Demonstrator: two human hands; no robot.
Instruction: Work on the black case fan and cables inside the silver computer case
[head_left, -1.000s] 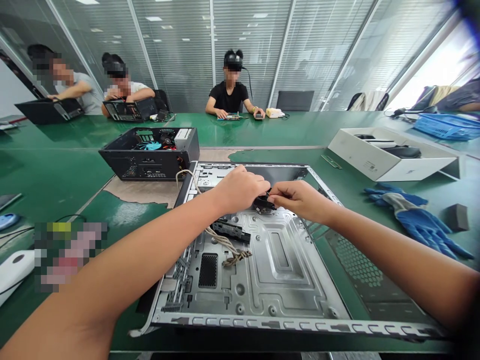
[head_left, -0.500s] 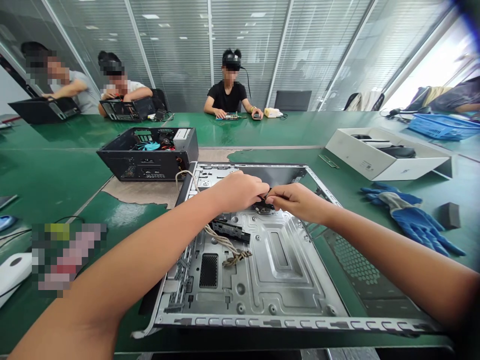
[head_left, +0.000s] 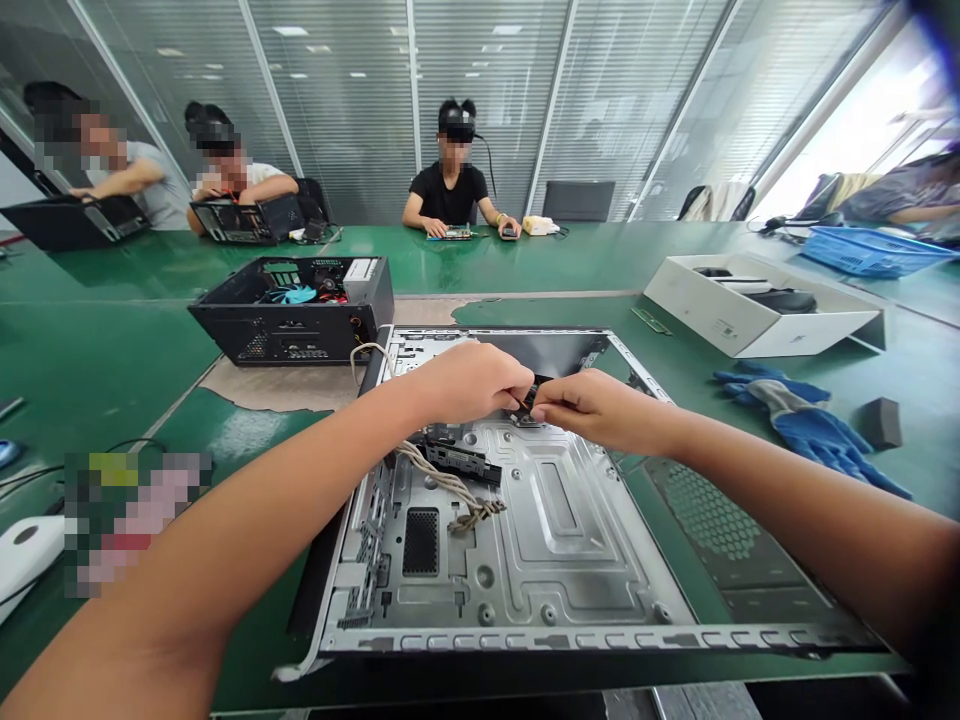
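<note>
An open metal computer case (head_left: 630, 560) lies flat in front of me. Over its far part my left hand (head_left: 484, 383) and my right hand (head_left: 589, 408) meet, fingertips pinched close together. Between and beneath them sits a small dark component (head_left: 529, 408), mostly covered by the fingers. A thin orange-dark strand seems to show by the left fingertips, but what each hand holds is too small to name. Nearer me in the case are a black-and-metal bracket (head_left: 461, 461) and a bundle of beige cables (head_left: 469, 512) with a knotted end.
A black computer case (head_left: 300, 330) with parts inside stands behind on the left. To the right are a white box (head_left: 780, 335), blue gloves (head_left: 817, 430), a dark block (head_left: 879, 424) and a green memory stick (head_left: 651, 320). Several people sit across the green table.
The view has shifted slightly, moving the surroundings a little leftward. My hands stay pinched together at the same spot in the case, with only small finger movement.
</note>
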